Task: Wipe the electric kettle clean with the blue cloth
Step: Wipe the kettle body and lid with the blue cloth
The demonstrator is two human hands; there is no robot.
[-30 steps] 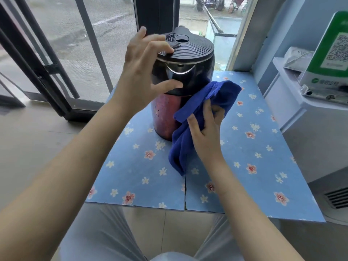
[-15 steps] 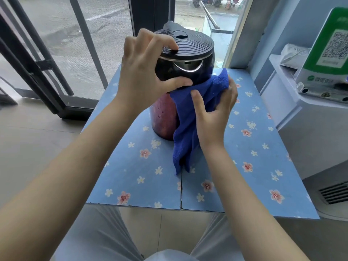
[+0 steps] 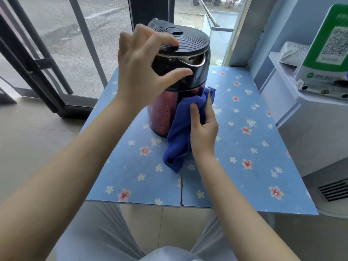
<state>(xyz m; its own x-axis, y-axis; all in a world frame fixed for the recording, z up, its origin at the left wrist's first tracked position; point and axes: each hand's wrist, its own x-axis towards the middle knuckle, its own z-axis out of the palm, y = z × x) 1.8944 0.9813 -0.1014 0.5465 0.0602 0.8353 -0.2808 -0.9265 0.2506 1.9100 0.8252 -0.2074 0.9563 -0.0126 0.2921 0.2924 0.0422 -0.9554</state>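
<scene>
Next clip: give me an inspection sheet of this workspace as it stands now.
Surface: table in blue floral cover, seam down the middle.
Job's things: kettle upright, lid on; blue cloth against its lower side.
Clutter: nothing seen on the table.
Grippers: left hand steadies the kettle's top; right hand presses the cloth.
Cables: thin white cable on the side unit.
Surroundings: glass door; QR stand on the unit.
</scene>
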